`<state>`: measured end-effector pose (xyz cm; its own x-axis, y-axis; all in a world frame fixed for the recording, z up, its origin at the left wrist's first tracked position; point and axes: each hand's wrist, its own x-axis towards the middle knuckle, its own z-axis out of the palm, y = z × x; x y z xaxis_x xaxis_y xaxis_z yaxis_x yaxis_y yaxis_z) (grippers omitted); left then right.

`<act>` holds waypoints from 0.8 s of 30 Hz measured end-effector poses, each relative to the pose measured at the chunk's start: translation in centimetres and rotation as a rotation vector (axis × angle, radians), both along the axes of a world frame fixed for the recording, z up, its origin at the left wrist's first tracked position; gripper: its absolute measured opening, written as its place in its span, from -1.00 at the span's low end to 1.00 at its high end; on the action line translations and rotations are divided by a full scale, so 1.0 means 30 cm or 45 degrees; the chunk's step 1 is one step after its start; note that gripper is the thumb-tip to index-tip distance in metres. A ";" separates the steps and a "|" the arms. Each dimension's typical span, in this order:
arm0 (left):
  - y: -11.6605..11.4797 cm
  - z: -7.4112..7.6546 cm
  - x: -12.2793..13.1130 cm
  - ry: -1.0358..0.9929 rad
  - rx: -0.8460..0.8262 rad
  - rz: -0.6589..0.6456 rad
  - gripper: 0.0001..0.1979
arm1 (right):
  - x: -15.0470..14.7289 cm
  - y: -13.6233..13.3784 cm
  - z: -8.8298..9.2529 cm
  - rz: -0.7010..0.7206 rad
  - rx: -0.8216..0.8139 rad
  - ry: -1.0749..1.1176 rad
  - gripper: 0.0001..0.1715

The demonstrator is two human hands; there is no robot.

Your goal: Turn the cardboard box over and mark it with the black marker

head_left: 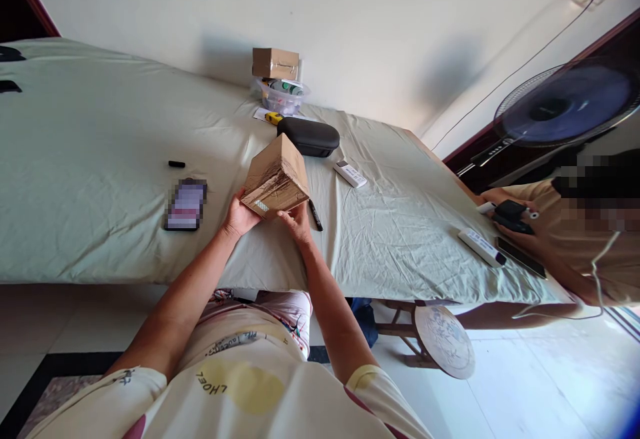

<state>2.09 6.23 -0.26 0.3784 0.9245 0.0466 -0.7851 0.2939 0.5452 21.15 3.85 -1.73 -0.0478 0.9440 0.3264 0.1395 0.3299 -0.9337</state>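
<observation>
A brown cardboard box (273,165) is tilted between my two hands over the table. My left hand (241,215) grips its lower left side. My right hand (297,222) holds the lower right corner, thumb on the near face. A small label shows on that face, and worn tape runs along an edge. Beside my right hand lies a black marker pen (315,215). Just behind the box rests a black zip case (309,136). Left of my left hand is a phone (185,205), its screen lit, with a small black cap-like piece (177,164) above it.
A plastic tub (283,100) of items, with another cardboard box (275,63) on top, stands by the wall. White packs (350,174) lie on the green cloth (100,159). At right sits a person (555,225) holding a dark object, near a fan (565,105) and a stool (444,342).
</observation>
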 end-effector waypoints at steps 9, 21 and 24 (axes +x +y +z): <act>0.051 -0.096 0.001 0.291 0.044 0.066 -0.43 | 0.007 0.000 -0.017 -0.136 0.032 -0.230 0.10; 0.068 -0.106 0.000 0.936 0.236 0.863 -0.66 | 0.021 0.022 -0.052 -0.397 0.047 -0.246 -0.26; 0.052 -0.089 0.000 0.908 0.272 0.814 -0.68 | 0.024 0.010 -0.035 -0.425 0.047 -0.295 -0.32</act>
